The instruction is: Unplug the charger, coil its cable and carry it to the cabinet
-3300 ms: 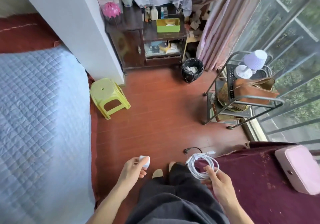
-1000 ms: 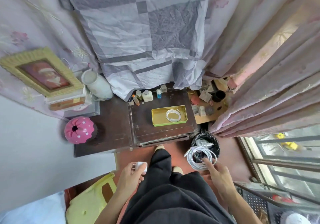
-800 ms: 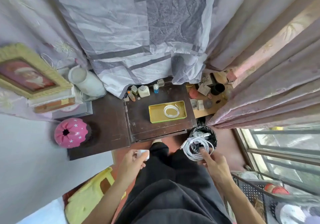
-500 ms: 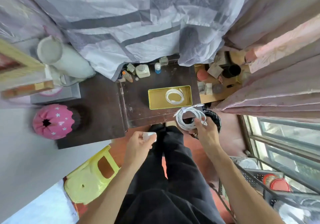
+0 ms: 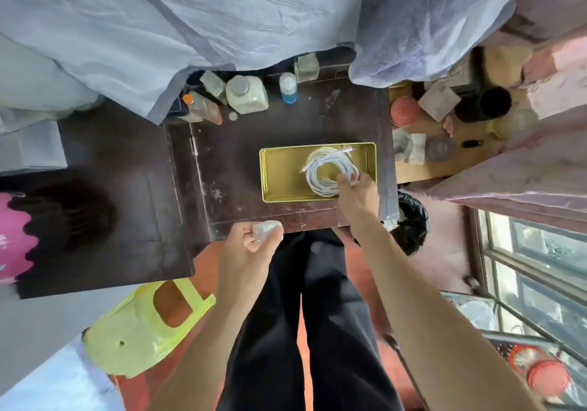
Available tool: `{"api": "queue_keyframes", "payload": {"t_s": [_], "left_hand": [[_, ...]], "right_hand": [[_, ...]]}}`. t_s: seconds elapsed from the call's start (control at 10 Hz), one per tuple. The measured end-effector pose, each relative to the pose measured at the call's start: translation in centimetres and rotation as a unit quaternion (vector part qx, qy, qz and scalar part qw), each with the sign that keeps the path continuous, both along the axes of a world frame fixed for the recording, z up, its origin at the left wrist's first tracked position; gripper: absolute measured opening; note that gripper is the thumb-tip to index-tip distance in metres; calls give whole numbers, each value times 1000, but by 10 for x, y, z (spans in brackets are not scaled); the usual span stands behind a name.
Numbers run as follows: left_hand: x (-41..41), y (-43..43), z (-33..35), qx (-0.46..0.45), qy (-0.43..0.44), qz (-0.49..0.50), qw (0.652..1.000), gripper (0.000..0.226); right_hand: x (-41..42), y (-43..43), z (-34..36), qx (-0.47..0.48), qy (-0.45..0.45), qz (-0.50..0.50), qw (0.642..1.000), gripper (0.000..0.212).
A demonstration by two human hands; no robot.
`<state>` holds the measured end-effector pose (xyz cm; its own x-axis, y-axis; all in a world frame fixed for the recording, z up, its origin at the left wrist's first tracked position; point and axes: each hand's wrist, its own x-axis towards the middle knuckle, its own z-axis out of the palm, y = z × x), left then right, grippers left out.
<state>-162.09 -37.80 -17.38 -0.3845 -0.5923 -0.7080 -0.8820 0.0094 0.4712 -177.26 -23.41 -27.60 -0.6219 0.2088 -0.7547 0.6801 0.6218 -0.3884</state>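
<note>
My right hand [image 5: 357,197] pinches a coiled white cable [image 5: 328,169] over the yellow-green tin tray [image 5: 279,172] on the dark wooden cabinet [image 5: 241,162]. White cable loops lie inside the tray; an earlier coil was there too, and I cannot tell the two apart. My left hand [image 5: 251,245] holds the small white charger plug [image 5: 265,228] at the cabinet's front edge, fingers curled round it.
Several small bottles [image 5: 246,93] stand along the cabinet's back under hanging grey cloth [image 5: 254,13]. A black bin [image 5: 411,220] sits right of the cabinet, a yellow-green stool [image 5: 143,325] at lower left, a pink lamp [image 5: 12,236] far left, a metal rack [image 5: 524,363] lower right.
I have walked up to the cabinet. My right hand has carried the coiled cable up from beside the bin into the tray. My left hand has risen with the plug to the cabinet's edge.
</note>
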Motion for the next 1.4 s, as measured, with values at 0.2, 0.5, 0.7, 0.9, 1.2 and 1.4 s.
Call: {"api": "queue_keyframes", "payload": {"t_s": [0.2,0.5,0.7,0.9,1.2,1.4], "left_hand": [[-8,2,-22,-26,3,-34,999,21],[-49,-8,-41,-95,40,-78,992,22],[-101,-19,-60,-219,-21,-237,946,31],[-123,-17,-88,-267,-80,-320,906,34],[-129,-11,-112,-306,-92,-336,886,36],[-126,-7,-85,-276,-98,-306,906,52]], "right_hand": [[-4,3,-13,43,56,38,997,40],[11,3,1,31,109,76,991,47],[14,18,16,42,169,94,980,38],[33,37,19,13,193,126,973,13],[49,50,7,-60,233,133,961,15],[52,55,34,-82,238,104,962,21]]}}
